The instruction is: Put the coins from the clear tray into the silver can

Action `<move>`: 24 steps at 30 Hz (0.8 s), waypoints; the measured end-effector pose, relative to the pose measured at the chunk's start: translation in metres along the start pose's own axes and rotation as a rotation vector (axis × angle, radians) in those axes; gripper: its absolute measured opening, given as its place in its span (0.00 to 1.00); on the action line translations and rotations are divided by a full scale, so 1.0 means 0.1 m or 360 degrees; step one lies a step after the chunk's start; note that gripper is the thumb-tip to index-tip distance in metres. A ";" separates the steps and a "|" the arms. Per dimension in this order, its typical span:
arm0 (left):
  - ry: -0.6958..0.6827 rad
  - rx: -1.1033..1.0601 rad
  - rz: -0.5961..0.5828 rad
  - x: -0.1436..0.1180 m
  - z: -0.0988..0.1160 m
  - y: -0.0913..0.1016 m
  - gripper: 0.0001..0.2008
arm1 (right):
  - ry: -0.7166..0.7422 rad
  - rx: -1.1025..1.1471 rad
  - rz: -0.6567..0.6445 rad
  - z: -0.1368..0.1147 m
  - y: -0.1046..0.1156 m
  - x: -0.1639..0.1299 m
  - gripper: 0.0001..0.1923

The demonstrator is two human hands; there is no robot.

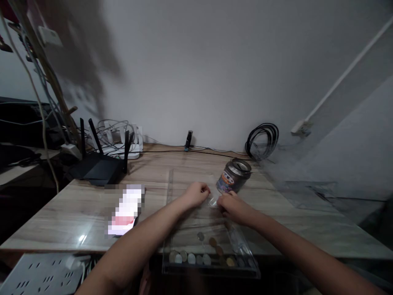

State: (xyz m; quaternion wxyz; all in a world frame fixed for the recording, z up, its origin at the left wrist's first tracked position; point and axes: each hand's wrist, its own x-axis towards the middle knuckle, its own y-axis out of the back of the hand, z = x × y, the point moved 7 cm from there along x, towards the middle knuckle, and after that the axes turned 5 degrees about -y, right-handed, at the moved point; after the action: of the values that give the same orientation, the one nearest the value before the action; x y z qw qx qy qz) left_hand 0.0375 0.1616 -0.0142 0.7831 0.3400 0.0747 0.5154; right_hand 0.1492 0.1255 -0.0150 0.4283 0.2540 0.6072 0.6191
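Note:
My left hand [196,193] and my right hand [233,209] meet over a clear plastic tray [172,192] on the wooden table [61,209]. Between the fingertips of both hands is a small clear plastic piece [213,201], perhaps a little bag; both hands pinch it. Several coins [202,256] lie in the near end of the tray. A metal tin with a printed label [233,176] lies tilted just beyond my right hand, its open end facing up and back.
A black router with antennas [100,166] and a white device with cables [123,143] stand at the back left. A blurred-out phone [125,211] lies left of the tray. A black cable coil [262,141] leans on the wall. A white power strip [43,274] sits below the front edge.

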 end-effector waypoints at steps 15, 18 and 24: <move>-0.0077 0.0105 -0.0017 -0.02 0.04 -0.03 0.13 | 0.0053 0.0121 -0.0095 -0.04 0.11 -0.02 0.05; -0.0095 0.0102 -0.0020 -0.03 0.05 -0.03 0.13 | 0.0094 0.0156 -0.0070 -0.11 0.15 -0.15 0.06; -0.0054 0.0104 -0.0048 -0.05 0.07 -0.01 0.13 | -0.0045 -0.0284 -0.0096 -0.23 0.02 -0.21 0.07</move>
State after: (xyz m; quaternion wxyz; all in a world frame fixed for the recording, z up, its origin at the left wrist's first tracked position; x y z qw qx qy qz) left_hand 0.0390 0.1539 -0.0110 0.7803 0.3730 0.0833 0.4951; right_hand 0.1400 0.0955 -0.0121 0.4761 0.2050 0.5510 0.6540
